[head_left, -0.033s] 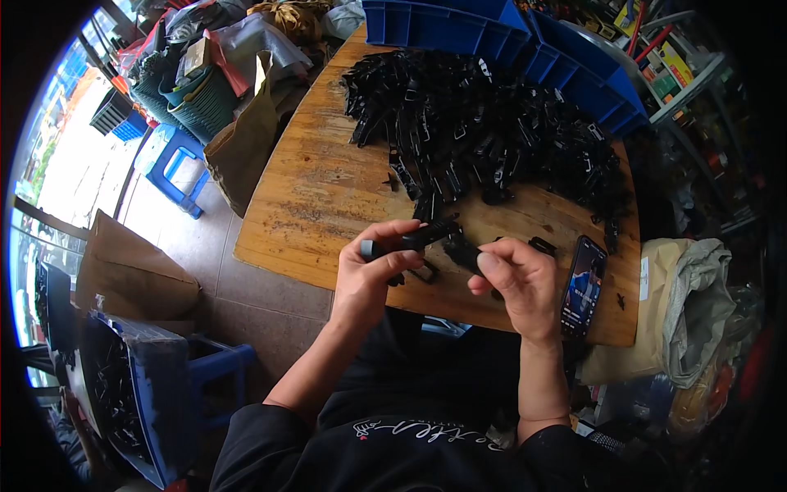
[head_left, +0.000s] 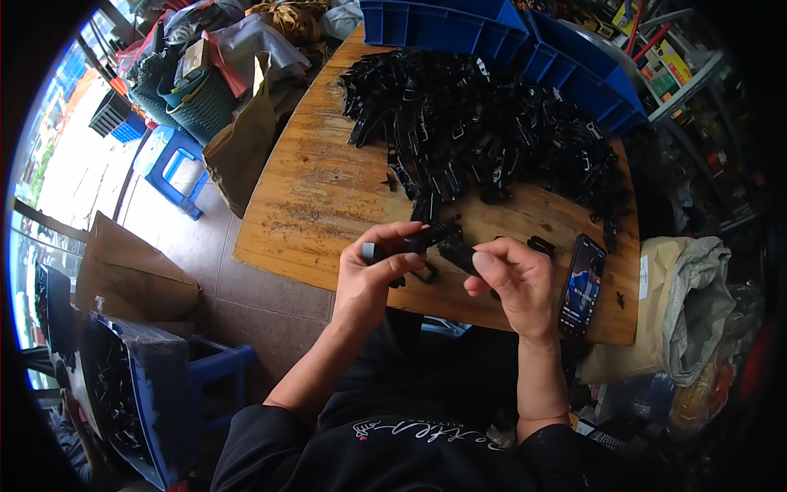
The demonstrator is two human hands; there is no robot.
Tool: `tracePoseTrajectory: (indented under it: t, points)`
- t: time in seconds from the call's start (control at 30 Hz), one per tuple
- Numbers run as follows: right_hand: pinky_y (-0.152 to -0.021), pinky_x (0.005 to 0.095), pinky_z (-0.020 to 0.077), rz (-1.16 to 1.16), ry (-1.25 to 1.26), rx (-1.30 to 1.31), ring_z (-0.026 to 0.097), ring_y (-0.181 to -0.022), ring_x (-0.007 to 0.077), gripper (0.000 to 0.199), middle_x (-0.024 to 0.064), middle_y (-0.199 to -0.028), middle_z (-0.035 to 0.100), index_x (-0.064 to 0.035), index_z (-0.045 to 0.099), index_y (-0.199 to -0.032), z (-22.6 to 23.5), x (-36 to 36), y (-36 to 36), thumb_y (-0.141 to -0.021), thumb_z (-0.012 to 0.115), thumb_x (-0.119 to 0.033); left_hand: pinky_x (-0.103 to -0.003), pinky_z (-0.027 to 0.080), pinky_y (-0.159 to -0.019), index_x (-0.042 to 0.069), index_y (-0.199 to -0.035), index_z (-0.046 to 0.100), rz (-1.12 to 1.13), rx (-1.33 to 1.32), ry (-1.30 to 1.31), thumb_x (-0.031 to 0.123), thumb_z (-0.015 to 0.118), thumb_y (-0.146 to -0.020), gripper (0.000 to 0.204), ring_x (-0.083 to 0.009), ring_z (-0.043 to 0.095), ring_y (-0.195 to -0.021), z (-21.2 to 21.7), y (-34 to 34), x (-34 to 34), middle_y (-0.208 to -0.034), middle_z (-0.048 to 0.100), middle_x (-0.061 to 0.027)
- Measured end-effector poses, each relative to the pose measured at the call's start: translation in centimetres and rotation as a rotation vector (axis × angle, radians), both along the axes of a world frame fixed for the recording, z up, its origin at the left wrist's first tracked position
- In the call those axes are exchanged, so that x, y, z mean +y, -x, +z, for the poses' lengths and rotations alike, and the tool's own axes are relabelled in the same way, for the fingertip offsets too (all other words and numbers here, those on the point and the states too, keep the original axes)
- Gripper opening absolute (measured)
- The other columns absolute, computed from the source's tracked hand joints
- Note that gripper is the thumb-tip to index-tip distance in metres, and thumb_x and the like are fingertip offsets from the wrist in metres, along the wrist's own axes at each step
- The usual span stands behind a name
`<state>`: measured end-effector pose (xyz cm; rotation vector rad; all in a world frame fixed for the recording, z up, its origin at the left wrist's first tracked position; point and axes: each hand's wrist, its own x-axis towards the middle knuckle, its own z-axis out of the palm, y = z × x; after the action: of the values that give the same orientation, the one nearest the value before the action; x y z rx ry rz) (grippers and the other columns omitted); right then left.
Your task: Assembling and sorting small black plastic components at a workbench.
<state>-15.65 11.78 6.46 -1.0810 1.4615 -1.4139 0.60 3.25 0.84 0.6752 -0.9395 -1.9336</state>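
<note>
My left hand (head_left: 373, 275) grips a long black plastic part (head_left: 418, 239) above the near edge of the wooden table (head_left: 316, 197). My right hand (head_left: 512, 283) pinches a second black piece (head_left: 459, 254) and presses it against the first one. Both hands meet over the table's front edge. A large heap of similar black plastic parts (head_left: 484, 131) covers the far half of the table. A few loose black pieces (head_left: 541, 244) lie just beyond my right hand.
A smartphone (head_left: 582, 283) with a lit screen lies at the table's near right. Blue plastic bins (head_left: 508, 37) stand at the far edge. A blue stool (head_left: 168, 168), brown paper bag (head_left: 242, 148), cardboard (head_left: 131, 262) and a blue crate of black parts (head_left: 123, 394) are on the left.
</note>
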Motion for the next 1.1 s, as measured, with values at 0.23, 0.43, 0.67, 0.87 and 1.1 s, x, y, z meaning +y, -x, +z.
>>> tracePoseTrajectory:
  t: [0.23,0.43,0.67,0.87,1.1]
  points:
    - [-0.055,0.0191,0.0483,0.051,-0.089,-0.022,0.059,-0.059,0.0085,0.021,0.0042,-0.072,0.061,0.0035,0.061,-0.086,-0.8,-0.3,0.5,-0.086,0.060,-0.017,-0.023,0.046,-0.076,0.000,-0.109,0.059,-0.082,-0.101,0.073,-0.003,0.063,-0.076,0.034,-0.0101,0.058,-0.084,1.1,0.2,0.8,-0.096,0.063,-0.0058]
    - [-0.056,0.0186,0.0466,0.034,-0.086,0.016,0.058,-0.060,0.0081,0.026,0.0032,-0.073,0.060,0.0016,0.061,-0.088,-0.8,-0.2,0.2,-0.082,0.066,-0.023,-0.021,0.045,-0.070,0.002,-0.108,0.057,-0.034,-0.261,0.281,0.002,0.068,-0.074,0.036,-0.0088,0.057,-0.078,1.1,0.6,1.6,-0.092,0.062,-0.0042]
    - [-0.071,0.0181,0.0401,0.165,0.010,0.067,0.048,-0.075,0.0057,0.045,-0.0003,-0.083,0.055,0.0000,0.054,-0.110,-2.6,0.2,-0.1,-0.082,0.065,-0.033,-0.020,0.043,-0.061,0.003,-0.098,0.053,0.015,-0.128,0.083,0.004,0.070,-0.073,0.031,-0.0092,0.053,-0.065,0.7,0.3,2.1,-0.076,0.057,-0.0025]
    - [-0.056,0.0217,0.0447,0.141,0.083,0.271,0.056,-0.062,0.0102,0.026,0.0043,-0.079,0.056,0.0021,0.057,-0.098,-2.8,-0.3,-2.0,-0.090,0.055,-0.023,-0.021,0.041,-0.057,0.003,-0.101,0.055,-0.045,0.112,-0.178,0.008,0.065,-0.077,0.026,-0.0095,0.053,-0.061,0.1,-0.4,1.6,-0.073,0.055,-0.0017]
    - [-0.063,0.0294,0.0463,0.226,0.339,0.825,0.059,-0.073,0.0191,0.019,0.0093,-0.080,0.056,-0.0002,0.058,-0.090,-2.5,-7.7,-1.6,-0.084,0.059,-0.019,-0.034,0.047,-0.077,0.009,-0.096,0.055,0.007,0.547,-0.262,0.027,0.050,-0.091,0.019,-0.0163,0.057,-0.083,-1.6,-2.9,-2.1,-0.090,0.058,-0.0059]
